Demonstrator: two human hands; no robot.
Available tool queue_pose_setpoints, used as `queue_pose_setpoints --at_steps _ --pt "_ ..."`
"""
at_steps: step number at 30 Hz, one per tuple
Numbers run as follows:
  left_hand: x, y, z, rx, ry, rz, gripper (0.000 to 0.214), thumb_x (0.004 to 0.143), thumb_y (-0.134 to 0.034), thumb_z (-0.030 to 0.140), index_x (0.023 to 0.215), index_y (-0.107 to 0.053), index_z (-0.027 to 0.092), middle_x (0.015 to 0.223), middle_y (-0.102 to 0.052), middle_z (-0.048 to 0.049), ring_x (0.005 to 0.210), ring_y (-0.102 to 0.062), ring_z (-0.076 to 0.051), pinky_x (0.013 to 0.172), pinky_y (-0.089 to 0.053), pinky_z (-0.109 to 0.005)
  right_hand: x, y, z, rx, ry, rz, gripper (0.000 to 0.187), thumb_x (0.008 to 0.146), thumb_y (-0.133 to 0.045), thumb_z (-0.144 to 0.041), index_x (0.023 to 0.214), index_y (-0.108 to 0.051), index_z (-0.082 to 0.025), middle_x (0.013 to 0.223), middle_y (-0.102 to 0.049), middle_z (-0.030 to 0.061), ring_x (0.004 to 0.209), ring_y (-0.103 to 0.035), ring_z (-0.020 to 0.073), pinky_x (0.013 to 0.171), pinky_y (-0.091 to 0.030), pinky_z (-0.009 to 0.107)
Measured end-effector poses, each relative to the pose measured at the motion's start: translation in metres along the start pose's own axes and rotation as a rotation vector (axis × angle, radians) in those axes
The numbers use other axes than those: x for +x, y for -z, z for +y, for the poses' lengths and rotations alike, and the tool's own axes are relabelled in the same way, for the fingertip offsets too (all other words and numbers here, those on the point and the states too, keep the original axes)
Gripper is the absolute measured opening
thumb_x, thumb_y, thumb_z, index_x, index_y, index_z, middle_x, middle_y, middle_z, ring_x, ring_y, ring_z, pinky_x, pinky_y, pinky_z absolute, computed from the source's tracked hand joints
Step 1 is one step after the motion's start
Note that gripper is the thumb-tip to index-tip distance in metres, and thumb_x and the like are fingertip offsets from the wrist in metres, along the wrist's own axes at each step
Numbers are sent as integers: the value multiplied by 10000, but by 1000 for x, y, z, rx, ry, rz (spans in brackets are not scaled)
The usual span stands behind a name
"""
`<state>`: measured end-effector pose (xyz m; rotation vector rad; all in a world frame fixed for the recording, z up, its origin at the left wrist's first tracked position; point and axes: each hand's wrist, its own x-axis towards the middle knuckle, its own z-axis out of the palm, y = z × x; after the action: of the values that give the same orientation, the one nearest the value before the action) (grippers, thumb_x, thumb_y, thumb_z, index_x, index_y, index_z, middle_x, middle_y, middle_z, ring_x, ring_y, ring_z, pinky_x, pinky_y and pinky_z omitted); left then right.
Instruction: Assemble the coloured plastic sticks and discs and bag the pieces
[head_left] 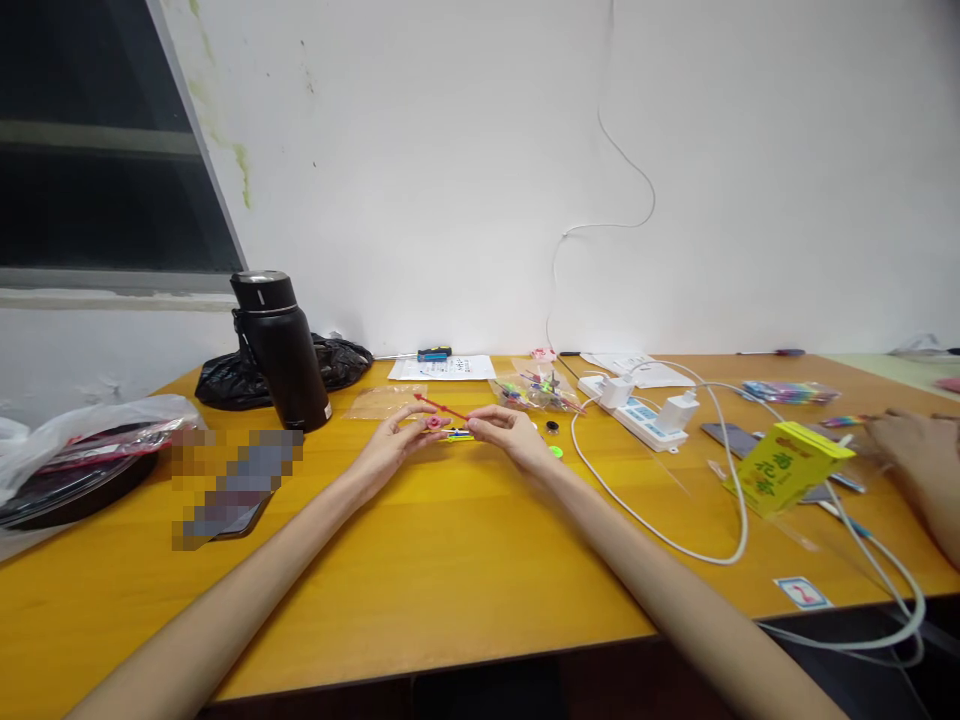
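Over the middle of the wooden table, my left hand (396, 437) pinches a small pink round piece (434, 423) between thumb and fingers. Close by on its right, my right hand (511, 436) is closed on the end of a thin red plastic stick (441, 408) with an arrow-like tip. The stick slants up to the left, above the pink piece; whether the two touch I cannot tell. Just below, between the hands, a small yellow and blue piece (460, 435) shows in part. A black round piece (553, 427) and a green disc (556, 452) lie beside my right wrist.
Behind my hands lie a clear bag of colourful parts (536, 388), paper sheets (442, 368) and a screwdriver (433, 354). A black bottle (281, 350) and a phone (244, 490) are leftward. Rightward are a power strip (645, 418), cables, a yellow box (791, 468) and another person's hand (911, 455).
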<state>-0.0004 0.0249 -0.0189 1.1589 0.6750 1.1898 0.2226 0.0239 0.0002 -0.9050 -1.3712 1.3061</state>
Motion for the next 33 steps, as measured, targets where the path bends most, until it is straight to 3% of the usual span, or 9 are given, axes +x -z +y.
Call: queue_pose_setpoints --at_steps 6,10,14,33 --pt "0 -2 3 42 -45 15 324 809 -765 349 1067 -697 166 1237 -712 -118 1153 -667 -261 1115 -425 -424 0 -4 4 -100 89 -39 356 647 -864 -448 853 -744 -184 939 -769 60 915 -724 218 962 -541 394" --pt "-5 -8 12 191 -134 -25 342 810 -755 293 1130 -692 190 1322 -667 -116 1248 -598 -267 1110 -416 -410 -1 -6 4 -134 158 -4 335 673 -852 -441 839 -738 -174 924 -768 74 894 -726 219 932 -550 383" --pt "-9 -11 16 296 -193 -56 329 826 -734 316 1129 -696 193 1339 -655 -122 1213 -615 -282 1074 -449 -433 -3 -7 2 -166 199 -4 323 711 -826 -445 860 -739 -172 939 -768 84 903 -725 226 925 -553 388" --pt "-10 -12 20 296 -220 -36 399 797 -791 323 1150 -666 187 1349 -642 -130 1207 -626 -285 1081 -466 -453 -1 -4 7 -351 231 -8 280 789 -764 -436 864 -725 -169 878 -748 60 769 -683 185 712 -521 290"
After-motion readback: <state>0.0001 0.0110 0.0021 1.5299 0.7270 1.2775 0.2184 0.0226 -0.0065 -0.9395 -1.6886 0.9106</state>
